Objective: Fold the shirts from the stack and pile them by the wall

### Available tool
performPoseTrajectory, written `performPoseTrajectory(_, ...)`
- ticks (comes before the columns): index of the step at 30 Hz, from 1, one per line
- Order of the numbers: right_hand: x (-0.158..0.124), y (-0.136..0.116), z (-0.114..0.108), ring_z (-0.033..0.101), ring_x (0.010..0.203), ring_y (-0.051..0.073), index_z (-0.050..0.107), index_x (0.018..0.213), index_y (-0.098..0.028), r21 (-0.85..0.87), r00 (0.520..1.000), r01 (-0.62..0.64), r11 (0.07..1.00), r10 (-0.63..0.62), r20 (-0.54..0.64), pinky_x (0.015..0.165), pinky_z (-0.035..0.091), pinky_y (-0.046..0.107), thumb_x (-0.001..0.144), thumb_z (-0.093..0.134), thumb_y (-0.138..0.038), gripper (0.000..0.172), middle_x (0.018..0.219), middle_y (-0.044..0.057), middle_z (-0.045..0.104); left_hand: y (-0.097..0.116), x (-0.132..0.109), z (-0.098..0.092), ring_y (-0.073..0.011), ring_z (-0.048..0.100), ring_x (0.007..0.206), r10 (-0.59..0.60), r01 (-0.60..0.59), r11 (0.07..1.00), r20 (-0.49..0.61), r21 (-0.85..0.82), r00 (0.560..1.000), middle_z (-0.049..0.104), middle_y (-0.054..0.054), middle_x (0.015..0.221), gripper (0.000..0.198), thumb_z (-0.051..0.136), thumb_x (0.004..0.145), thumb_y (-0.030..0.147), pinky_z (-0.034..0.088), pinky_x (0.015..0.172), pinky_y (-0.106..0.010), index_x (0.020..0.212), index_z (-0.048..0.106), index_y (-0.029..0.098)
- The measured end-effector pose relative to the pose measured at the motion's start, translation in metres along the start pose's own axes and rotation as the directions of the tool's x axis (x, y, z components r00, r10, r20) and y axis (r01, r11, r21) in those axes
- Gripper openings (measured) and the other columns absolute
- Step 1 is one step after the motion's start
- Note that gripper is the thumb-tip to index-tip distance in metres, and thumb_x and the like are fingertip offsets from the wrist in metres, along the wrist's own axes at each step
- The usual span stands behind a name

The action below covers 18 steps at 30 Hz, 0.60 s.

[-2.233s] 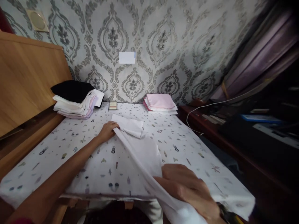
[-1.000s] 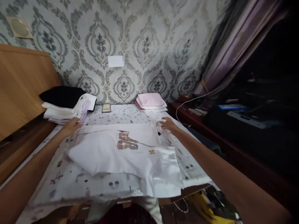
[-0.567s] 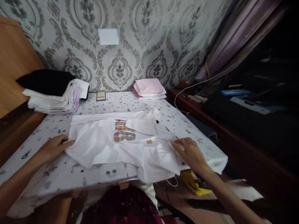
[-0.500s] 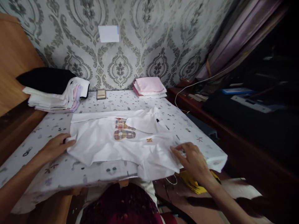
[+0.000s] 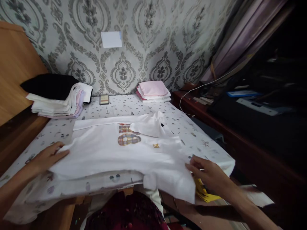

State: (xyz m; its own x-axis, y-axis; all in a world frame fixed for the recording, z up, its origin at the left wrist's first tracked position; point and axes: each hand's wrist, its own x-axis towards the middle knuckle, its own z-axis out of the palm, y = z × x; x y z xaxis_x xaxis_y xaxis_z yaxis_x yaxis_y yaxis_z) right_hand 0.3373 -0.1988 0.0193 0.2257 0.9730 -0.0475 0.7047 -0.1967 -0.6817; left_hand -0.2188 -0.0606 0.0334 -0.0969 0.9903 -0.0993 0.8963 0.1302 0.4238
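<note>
A white T-shirt [image 5: 100, 153] with a plaid number patch and a small yellow letter N lies across the covered table [image 5: 124, 108]. Its upper part is folded over, and the near sleeve hangs past the table's front edge. At the left, my left hand [image 5: 48, 157] pinches the shirt's hem between thumb and fingers. My right hand [image 5: 211, 174] grips the shirt on the right side, by the shoulder and sleeve; the fingertips are partly hidden.
A stack of folded white and lilac clothes [image 5: 55, 107] with a black garment [image 5: 51, 87] on top stands back left. A pink and white folded pile [image 5: 153, 88] sits at the back. Nearby are a small framed card [image 5: 104, 99], a white cable [image 5: 203, 83] and yellow cloth [image 5: 206, 193] below.
Both hands have moved apart and slightly nearer, drawing the shirt wider and flatter. Its near edge and sleeve now reach lower, and wrinkles have smoothed out.
</note>
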Motion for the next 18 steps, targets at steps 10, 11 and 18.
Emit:
performPoseTrajectory(10, 0.146, -0.030, 0.009, 0.066, 0.075, 0.017, 0.065, 0.118, -0.022, -0.450, 0.964, 0.220, 0.865, -0.265, -0.037, 0.072, 0.049, 0.029, 0.085, 0.057, -0.026, 0.033, 0.111, 0.008, 0.070, 0.043, 0.066, 0.004, -0.0318, 0.058, 0.121, 0.174, -0.160, 0.907, 0.001, 0.390, 0.985, 0.064, -0.012, 0.129, 0.045, 0.036, 0.087, 0.050, 0.047, 0.093, -0.041, 0.118, 0.054, 0.023)
performPoseTrajectory(11, 0.165, -0.035, 0.016, 0.067, 0.078, 0.017, 0.062, 0.127, -0.022, -0.478, 0.958, 0.236, 0.846, -0.286, -0.033, 0.074, 0.050, 0.030, 0.085, 0.057, -0.024, 0.042, 0.121, 0.009, 0.066, 0.052, 0.075, 0.005, -0.0328, 0.055, 0.127, 0.220, -0.200, 0.883, 0.002, 0.424, 0.976, 0.061, -0.014, 0.135, 0.044, 0.037, 0.088, 0.044, 0.045, 0.097, -0.042, 0.120, 0.056, 0.021)
performPoseTrajectory(18, 0.239, -0.048, 0.037, 0.068, 0.099, 0.024, 0.067, 0.128, -0.029, -0.569, 0.939, 0.306, 0.763, -0.339, 0.050, 0.079, 0.054, 0.034, 0.089, 0.051, -0.016, 0.045, 0.139, 0.007, 0.059, 0.073, 0.120, 0.011, -0.0367, 0.063, 0.111, 0.310, -0.271, 0.805, 0.015, 0.528, 0.950, 0.068, -0.017, 0.121, 0.037, 0.043, 0.081, 0.021, 0.047, 0.088, -0.045, 0.110, 0.067, 0.019)
